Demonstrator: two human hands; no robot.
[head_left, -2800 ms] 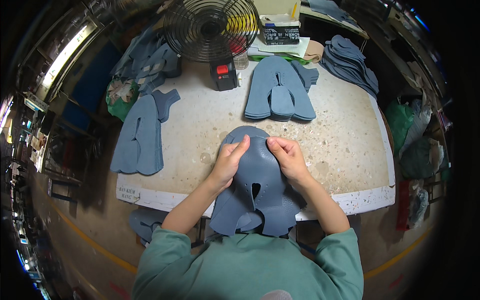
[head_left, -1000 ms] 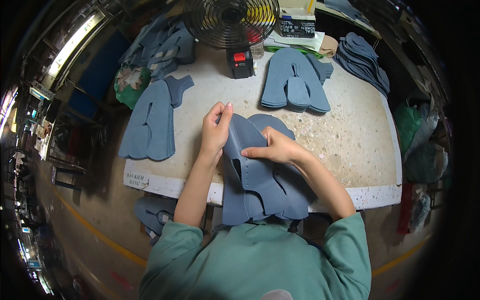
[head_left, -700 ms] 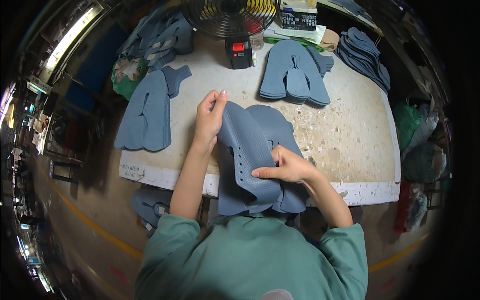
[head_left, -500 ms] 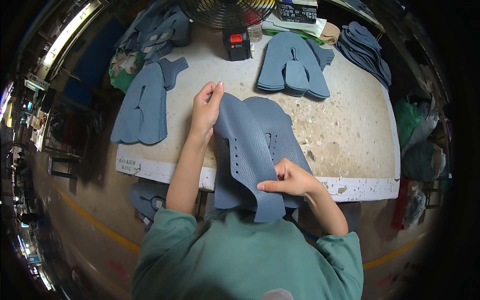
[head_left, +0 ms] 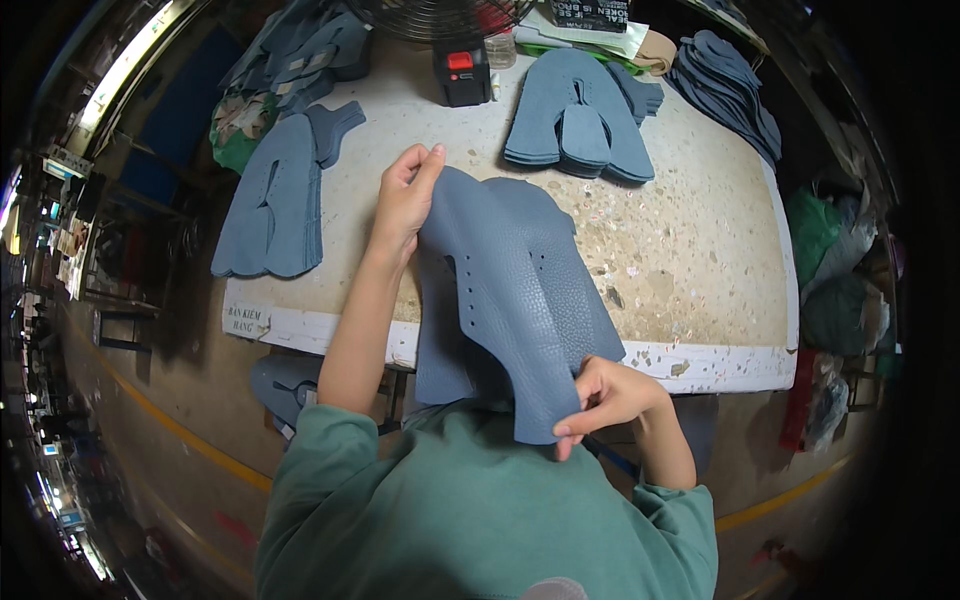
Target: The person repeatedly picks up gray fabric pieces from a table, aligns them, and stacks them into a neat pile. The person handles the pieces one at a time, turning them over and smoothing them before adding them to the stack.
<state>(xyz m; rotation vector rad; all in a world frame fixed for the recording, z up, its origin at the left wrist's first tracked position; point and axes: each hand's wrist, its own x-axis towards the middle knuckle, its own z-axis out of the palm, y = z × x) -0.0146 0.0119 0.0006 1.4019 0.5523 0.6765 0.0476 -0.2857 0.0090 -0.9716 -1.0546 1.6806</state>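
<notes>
A blue-grey leather shoe-upper piece [head_left: 505, 290] with a pebbled face and a row of punched holes is stretched between my hands. My left hand [head_left: 408, 195] pinches its far end, thumb on top. At the near corner, my right hand [head_left: 608, 400] grips the lower edge between thumb and fingers. Beneath it, other matching leather pieces [head_left: 570, 260] rest at the table's front edge, partly covered. To the left lies a stack of cut leather pieces [head_left: 268, 205], smooth side up. Another stack [head_left: 580, 115] sits farther back, right of centre.
On the white, scuffed table [head_left: 690, 250] stand a fan [head_left: 440, 15] and a black battery pack with a red button [head_left: 463, 75] at the back. More blue-grey pieces are piled at the back left [head_left: 300, 60] and back right [head_left: 725, 95]. Bags [head_left: 820, 240] stand beyond the right edge.
My right hand has slid down from the middle of the leather piece to its near corner. The piece now lies flatter, its near end drawn out. The whole view has shifted slightly.
</notes>
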